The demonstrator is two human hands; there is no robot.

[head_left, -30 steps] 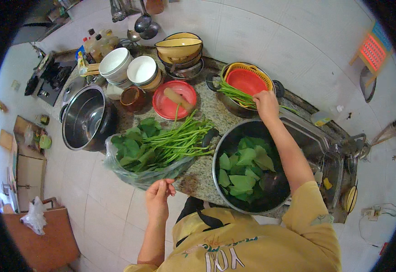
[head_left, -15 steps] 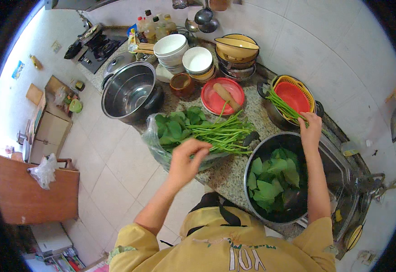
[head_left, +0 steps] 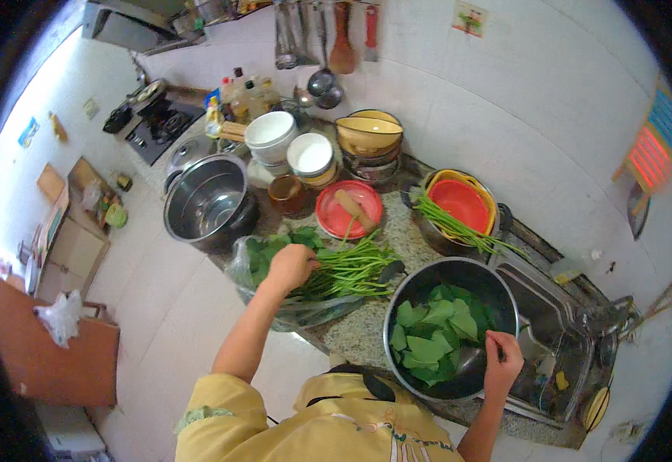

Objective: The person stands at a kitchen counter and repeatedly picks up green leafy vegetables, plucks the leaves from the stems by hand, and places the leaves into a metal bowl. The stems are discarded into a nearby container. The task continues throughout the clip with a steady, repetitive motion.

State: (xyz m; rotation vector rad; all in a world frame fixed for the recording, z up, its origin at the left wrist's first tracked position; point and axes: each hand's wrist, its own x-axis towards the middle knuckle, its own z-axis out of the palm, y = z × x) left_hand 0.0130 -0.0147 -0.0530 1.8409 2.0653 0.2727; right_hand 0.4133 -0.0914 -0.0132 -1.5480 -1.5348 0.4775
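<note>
My left hand [head_left: 293,268] reaches into a pile of leafy greens [head_left: 273,248], its fingers curled in on a stem; the fingertips are partly hidden. The greens lie in a clear plastic bag [head_left: 305,314], their long green stems pointing right. My right hand [head_left: 503,356] is over the right rim of a large dark pot [head_left: 453,263], thumb and fingers pinched together. Whatever they hold, if anything, is too small to make out. Loose green leaves [head_left: 432,339] fill part of the pot. Beyond it, picked stems [head_left: 459,227] rest across a red basket [head_left: 463,206].
A steel sink [head_left: 555,339] adjoins the pot on the right. Farther back are a red plate [head_left: 324,219] with a wooden-coloured stick, a brown jar [head_left: 286,195], stacked white bowls [head_left: 270,132], yellow bowls [head_left: 368,132] and a big empty pot [head_left: 205,204]. Ladles [head_left: 322,82] hang on the wall.
My right hand has let go of the stems, leaving them across the red basket, and come back to the pot. My left hand has gone down into the greens. The view has shifted.
</note>
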